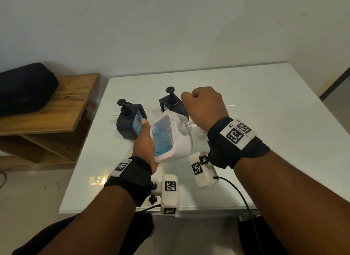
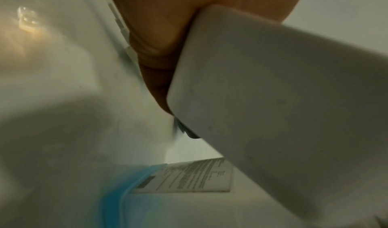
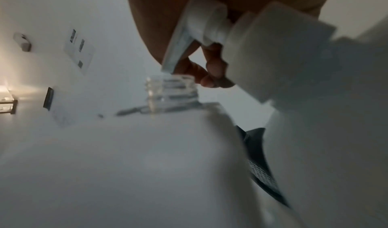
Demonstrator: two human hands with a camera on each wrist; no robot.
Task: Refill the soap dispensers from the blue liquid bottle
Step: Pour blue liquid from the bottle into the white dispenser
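My left hand (image 1: pixel 145 138) grips a white soap dispenser (image 1: pixel 171 141) part-filled with blue liquid, tilted above the white table (image 1: pixel 255 122). Its clear threaded neck (image 1: pixel 183 127) is uncapped. My right hand (image 1: pixel 204 106) is curled round the white pump (image 3: pixel 201 20), with the pump's tube (image 1: pixel 190 124) reaching to the neck's mouth (image 3: pixel 172 92). Two black dispensers, one on the left (image 1: pixel 128 122) and one behind (image 1: pixel 171 103), stand with pumps on. In the left wrist view the palm (image 2: pixel 159 32) presses the dispenser's white side (image 2: pixel 273 98). A blurred blue shape with a printed label (image 2: pixel 189 178) shows below.
A wooden side table (image 1: pixel 75 95) with a black case (image 1: pixel 24 87) stands left of the white table. A pale wall runs close behind. The table's front edge (image 1: pixel 208 210) is near my wrists, and a black cable (image 1: pixel 244 199) hangs over it.
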